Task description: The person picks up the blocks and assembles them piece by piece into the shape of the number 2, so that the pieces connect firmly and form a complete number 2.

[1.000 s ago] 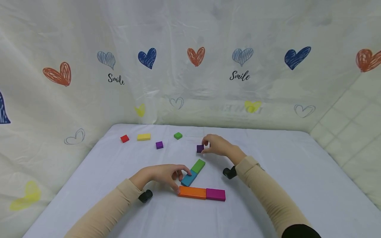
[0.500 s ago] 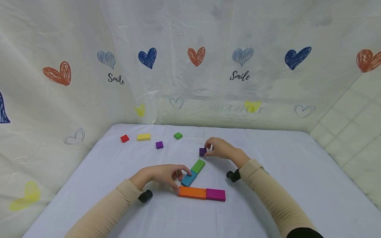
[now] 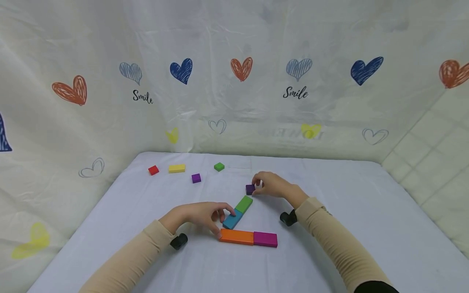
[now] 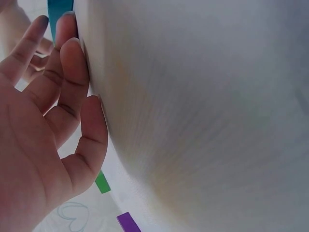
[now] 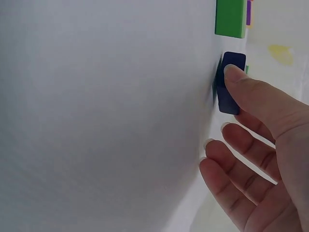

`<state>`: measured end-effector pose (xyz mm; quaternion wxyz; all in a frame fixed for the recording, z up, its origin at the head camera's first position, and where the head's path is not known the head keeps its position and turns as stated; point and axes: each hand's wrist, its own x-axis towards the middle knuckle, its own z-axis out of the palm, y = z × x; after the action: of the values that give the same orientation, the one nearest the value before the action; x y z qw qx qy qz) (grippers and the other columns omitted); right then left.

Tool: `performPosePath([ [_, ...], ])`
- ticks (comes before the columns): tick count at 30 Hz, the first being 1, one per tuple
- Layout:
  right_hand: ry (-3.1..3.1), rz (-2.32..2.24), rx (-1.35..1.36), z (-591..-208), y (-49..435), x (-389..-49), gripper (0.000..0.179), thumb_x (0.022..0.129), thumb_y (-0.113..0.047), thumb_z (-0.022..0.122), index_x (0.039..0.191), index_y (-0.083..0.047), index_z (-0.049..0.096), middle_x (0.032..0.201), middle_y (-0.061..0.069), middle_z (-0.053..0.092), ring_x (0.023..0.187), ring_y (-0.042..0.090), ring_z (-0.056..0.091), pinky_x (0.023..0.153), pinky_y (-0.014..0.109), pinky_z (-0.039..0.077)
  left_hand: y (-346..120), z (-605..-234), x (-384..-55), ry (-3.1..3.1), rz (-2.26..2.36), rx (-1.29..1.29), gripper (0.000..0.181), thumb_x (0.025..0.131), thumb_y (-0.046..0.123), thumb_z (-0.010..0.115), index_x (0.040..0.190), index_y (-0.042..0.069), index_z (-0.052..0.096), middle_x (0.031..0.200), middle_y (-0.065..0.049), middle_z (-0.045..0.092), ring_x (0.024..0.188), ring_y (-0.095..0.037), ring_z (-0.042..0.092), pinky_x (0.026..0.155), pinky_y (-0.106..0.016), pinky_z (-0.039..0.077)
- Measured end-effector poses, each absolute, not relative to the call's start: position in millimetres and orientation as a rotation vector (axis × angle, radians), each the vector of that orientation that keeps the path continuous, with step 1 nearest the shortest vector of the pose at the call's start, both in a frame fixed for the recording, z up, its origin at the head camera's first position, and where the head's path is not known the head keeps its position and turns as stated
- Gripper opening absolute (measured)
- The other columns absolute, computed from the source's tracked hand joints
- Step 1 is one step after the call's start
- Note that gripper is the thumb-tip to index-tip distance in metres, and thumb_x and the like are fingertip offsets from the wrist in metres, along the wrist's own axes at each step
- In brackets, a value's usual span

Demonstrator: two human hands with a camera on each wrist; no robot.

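Note:
My right hand (image 3: 272, 185) pinches a small dark purple block (image 3: 250, 189) between thumb and forefinger, just beyond the green block (image 3: 244, 203). In the right wrist view the same dark block (image 5: 229, 99) stands on end near the tablecloth, my thumb across its face. The green block lies end to end with a blue block (image 3: 232, 220) in a slanted row. With loosely bent fingers, my left hand (image 3: 201, 213) rests its forefinger at the blue block; its thumb is at the left end of an orange block (image 3: 236, 237). A magenta block (image 3: 265, 239) adjoins the orange one.
Toward the back of the white-covered table (image 3: 329, 244) lie a red block (image 3: 153, 170), a yellow block (image 3: 177, 168), a purple block (image 3: 196, 178) and a small green block (image 3: 219, 167). Behind them hangs a pale curtain (image 3: 256, 114) printed with hearts.
My right hand has moved slightly right and nearer with the dark purple block, bringing it close to the green block's far end. My left hand stays in place.

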<state>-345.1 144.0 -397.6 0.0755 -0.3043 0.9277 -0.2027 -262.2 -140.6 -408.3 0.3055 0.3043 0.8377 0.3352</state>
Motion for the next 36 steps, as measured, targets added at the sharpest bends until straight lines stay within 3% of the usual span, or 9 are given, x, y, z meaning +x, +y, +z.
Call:
performPosePath([
  [36,2.75,-0.619,-0.841,-404.5,139.3,-341.9,0.03,0.091,-0.021,0.08,0.118,-0.01,0.07,0.098,0.002,0.064,0.088,0.018,0.058,0.081,0.032,0.054,-141.3,-411.4,-264.0,2.203,0.893,0.808,0.057,0.087,0.014,0.084,0.136,0.023,0.056,0.101,0.0,0.06,0.094,-0.018,0.052,0.078,-0.029,0.043],
])
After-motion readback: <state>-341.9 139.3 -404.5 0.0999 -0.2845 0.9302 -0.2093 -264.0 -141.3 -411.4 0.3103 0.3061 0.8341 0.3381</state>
